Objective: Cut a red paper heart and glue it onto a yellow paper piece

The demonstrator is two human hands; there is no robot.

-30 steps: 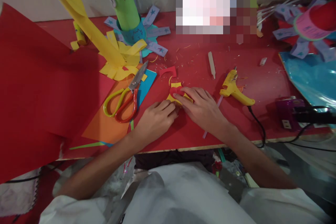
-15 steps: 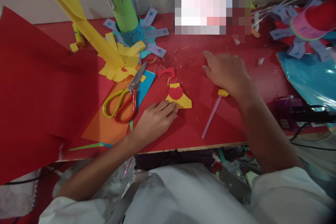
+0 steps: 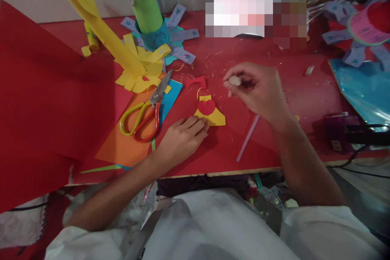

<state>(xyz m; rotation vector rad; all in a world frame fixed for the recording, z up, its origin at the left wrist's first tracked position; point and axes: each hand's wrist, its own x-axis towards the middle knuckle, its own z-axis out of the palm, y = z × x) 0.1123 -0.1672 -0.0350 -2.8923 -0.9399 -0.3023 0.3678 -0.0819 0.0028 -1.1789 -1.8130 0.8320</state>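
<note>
My left hand point(image 3: 187, 132) lies at the lower left edge of a yellow paper cutout point(image 3: 217, 119), its curled fingers gripping and pressing that edge against the table. A red paper heart point(image 3: 206, 107) sits flat on the cutout. My right hand point(image 3: 256, 89) is raised to the right of the cutout, fingers closed round a pale pen-shaped stick point(image 3: 235, 81) seen nearly end-on. Under the right wrist, a translucent lilac glue stick point(image 3: 247, 140) points toward the table's front edge. The yellow glue gun is almost wholly hidden behind my right forearm.
Scissors point(image 3: 155, 101) with yellow and red handles rest on coloured paper to the left. A yellow paper figure point(image 3: 122, 55) and a green paper tube point(image 3: 149, 12) stand behind. A purple box point(image 3: 336, 130) with cables sits right; red scrap point(image 3: 198, 82) lies behind the cutout.
My right hand left the heart, reached to the back right, picked up the pale stick and has come partway back with it. My left hand stays at the cutout.
</note>
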